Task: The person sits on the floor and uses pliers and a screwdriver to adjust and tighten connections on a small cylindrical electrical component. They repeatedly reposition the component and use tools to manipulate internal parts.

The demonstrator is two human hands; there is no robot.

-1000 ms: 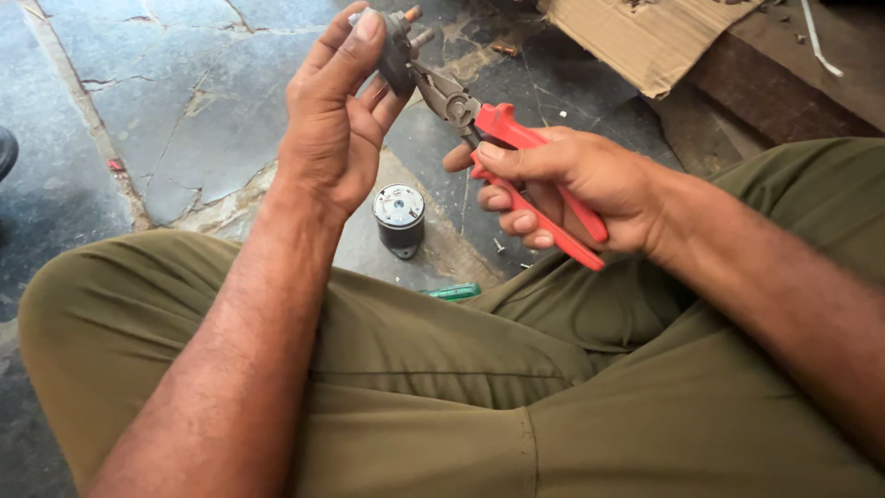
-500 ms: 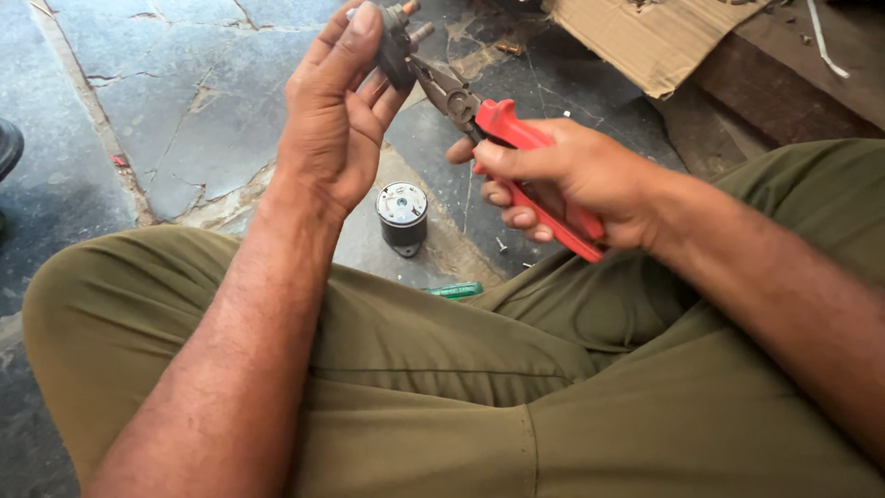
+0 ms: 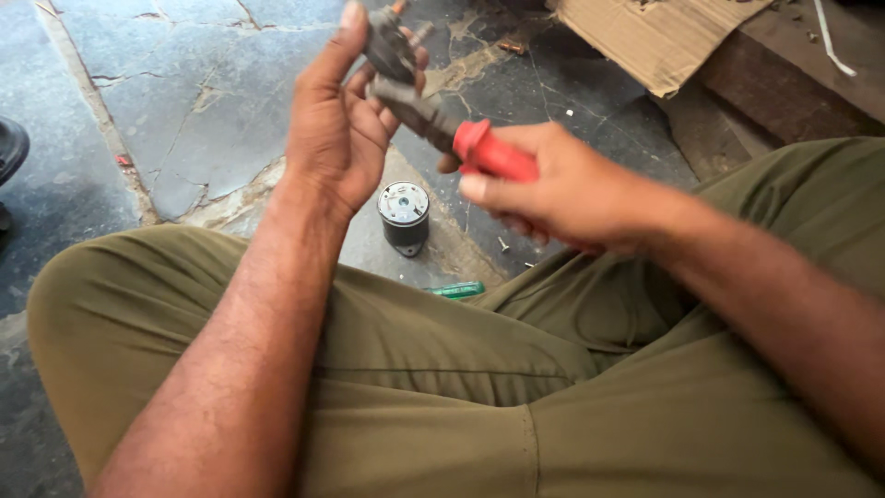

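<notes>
— What's in the left hand (image 3: 336,138)?

— A small dark part (image 3: 389,44), pinched up near the fingertips, thumb on one side and fingers behind it. The palm faces the camera's right and the hand is raised above the left knee.

— And the right hand (image 3: 562,189)?

— Wrapped tight round the red handles of the pliers (image 3: 442,129). The grey nose of the pliers points up and left and meets the part just below the left fingertips (whether the nose actually bites the part or only touches it, I cannot tell; it is blurred there).

— So both hands are closed on something?

— Yes. Left pinching the part, right clenched on the pliers. The two hands sit close together, the right thumb near the heel of the left palm.

— What lies underneath?

— The person sits with legs in olive trousers (image 3: 442,397), knees spread. Between them, on the stone floor (image 3: 184,101), stands a small black cylinder with a silver top (image 3: 404,214), upright, just below the left wrist.

— Anything near it?

— A green stick-like thing (image 3: 458,290) lies on the floor right at the trouser edge, below and right of the cylinder. A small screw (image 3: 503,244) lies to the right.

— Farther off?

— A torn piece of cardboard (image 3: 645,37) at top right, well apart from the hands, and a dark shoe (image 3: 11,152) at the left edge.
</notes>
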